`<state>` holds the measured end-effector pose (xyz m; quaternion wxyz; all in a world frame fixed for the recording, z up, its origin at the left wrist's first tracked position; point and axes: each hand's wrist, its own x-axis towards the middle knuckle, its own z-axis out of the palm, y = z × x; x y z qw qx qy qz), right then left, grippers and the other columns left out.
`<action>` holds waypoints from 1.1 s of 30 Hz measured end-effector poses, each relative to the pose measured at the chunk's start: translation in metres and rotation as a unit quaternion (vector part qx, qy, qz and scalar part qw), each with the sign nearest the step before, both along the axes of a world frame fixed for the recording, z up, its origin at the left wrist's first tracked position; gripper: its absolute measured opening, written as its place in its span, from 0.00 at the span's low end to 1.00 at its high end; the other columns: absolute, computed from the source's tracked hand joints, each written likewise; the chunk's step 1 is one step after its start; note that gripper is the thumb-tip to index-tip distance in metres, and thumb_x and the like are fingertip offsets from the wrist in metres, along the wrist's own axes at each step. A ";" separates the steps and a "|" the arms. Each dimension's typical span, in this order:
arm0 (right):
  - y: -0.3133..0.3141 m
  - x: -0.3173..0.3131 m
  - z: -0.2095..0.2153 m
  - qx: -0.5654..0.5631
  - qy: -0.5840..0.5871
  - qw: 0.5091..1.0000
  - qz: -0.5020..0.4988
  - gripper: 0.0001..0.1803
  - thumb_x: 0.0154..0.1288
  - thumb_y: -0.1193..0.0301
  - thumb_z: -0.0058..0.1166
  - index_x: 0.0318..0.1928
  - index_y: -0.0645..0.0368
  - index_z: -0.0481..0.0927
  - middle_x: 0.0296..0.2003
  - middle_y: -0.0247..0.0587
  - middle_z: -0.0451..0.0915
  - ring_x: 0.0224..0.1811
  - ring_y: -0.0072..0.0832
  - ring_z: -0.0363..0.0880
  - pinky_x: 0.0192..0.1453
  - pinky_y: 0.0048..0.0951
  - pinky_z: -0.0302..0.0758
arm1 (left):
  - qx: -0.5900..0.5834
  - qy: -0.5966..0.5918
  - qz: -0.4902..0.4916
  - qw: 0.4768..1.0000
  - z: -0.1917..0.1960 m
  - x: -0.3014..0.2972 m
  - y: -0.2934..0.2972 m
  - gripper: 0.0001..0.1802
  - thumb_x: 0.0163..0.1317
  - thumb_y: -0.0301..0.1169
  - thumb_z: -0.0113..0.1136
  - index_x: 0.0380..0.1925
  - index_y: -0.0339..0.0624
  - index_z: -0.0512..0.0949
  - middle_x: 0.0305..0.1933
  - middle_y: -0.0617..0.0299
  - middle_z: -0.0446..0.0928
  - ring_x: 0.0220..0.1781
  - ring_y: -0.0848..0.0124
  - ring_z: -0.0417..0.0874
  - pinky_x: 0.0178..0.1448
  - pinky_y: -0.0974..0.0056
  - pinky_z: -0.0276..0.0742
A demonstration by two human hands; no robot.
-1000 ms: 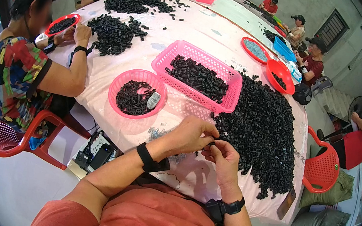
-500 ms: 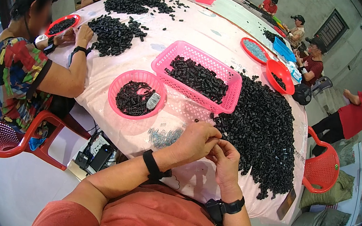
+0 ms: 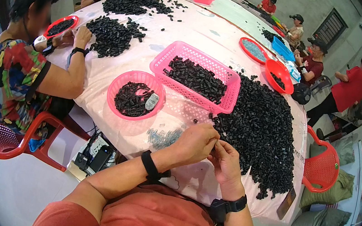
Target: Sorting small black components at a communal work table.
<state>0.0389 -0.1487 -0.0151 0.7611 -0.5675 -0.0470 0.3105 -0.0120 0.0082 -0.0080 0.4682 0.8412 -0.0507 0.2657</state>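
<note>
My left hand (image 3: 195, 143) and my right hand (image 3: 226, 161) meet above the near part of the table, fingertips pinched close together. What they hold between them is too small and too covered by the fingers to make out. Just beyond and to the right spreads a large heap of small black plastic parts (image 3: 260, 132). Beside my left hand lies a scatter of small clear or metallic bits (image 3: 164, 138). A round pink basket (image 3: 113, 104) with black strips and a grey piece stands left of it, and a rectangular pink basket (image 3: 162, 60) of black parts stands farther back.
A co-worker (image 3: 31, 66) sits at the left beside another black pile (image 3: 113, 35). Red bowls (image 3: 282, 71) and a blue tray (image 3: 284, 49) stand at the far right. A dark flat object (image 3: 286, 203) lies at the right table edge, near a red chair (image 3: 321, 166).
My hands stay together, with the right fingers shifted slightly and the right wrist turned a little. A standing person in red at the far right has moved left.
</note>
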 end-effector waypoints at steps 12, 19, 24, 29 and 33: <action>-0.006 -0.001 -0.006 0.019 0.004 1.000 -0.014 0.08 0.72 0.70 0.55 0.46 0.59 0.82 0.34 0.33 0.85 0.33 0.22 0.83 0.43 0.27 0.81 | 0.125 -0.007 -0.075 0.989 -0.009 0.000 -0.004 0.23 0.53 0.26 0.65 0.50 0.32 0.75 0.42 0.44 0.79 0.46 0.46 0.80 0.50 0.51 0.77; -0.011 -0.005 -0.001 0.021 -0.011 0.999 0.034 0.10 0.75 0.69 0.50 0.46 0.62 0.82 0.36 0.37 0.85 0.35 0.24 0.84 0.45 0.27 0.82 | 0.100 0.015 -0.077 0.992 -0.007 -0.001 -0.002 0.23 0.54 0.25 0.65 0.51 0.30 0.74 0.43 0.42 0.79 0.48 0.46 0.80 0.53 0.51 0.77; -0.012 -0.005 0.000 0.014 -0.040 0.999 0.028 0.10 0.74 0.70 0.50 0.45 0.61 0.82 0.35 0.38 0.85 0.36 0.26 0.85 0.47 0.30 0.84 | 0.104 -0.001 -0.084 0.991 -0.008 -0.001 -0.003 0.23 0.54 0.25 0.64 0.50 0.30 0.74 0.43 0.42 0.79 0.49 0.46 0.80 0.53 0.51 0.76; -0.014 -0.005 0.000 -0.003 -0.053 0.998 0.032 0.09 0.73 0.69 0.52 0.44 0.61 0.82 0.35 0.38 0.85 0.35 0.25 0.85 0.45 0.30 0.84 | 0.126 -0.014 -0.104 0.986 0.001 -0.003 0.000 0.22 0.53 0.25 0.64 0.49 0.30 0.73 0.41 0.44 0.78 0.47 0.47 0.80 0.52 0.51 0.76; -0.012 -0.007 0.004 0.004 -0.074 0.997 0.002 0.10 0.73 0.69 0.53 0.43 0.62 0.83 0.34 0.38 0.85 0.32 0.25 0.85 0.41 0.28 0.84 | 0.123 -0.039 -0.128 0.983 0.007 -0.001 0.002 0.20 0.53 0.25 0.64 0.46 0.32 0.74 0.37 0.47 0.78 0.43 0.48 0.80 0.47 0.52 0.77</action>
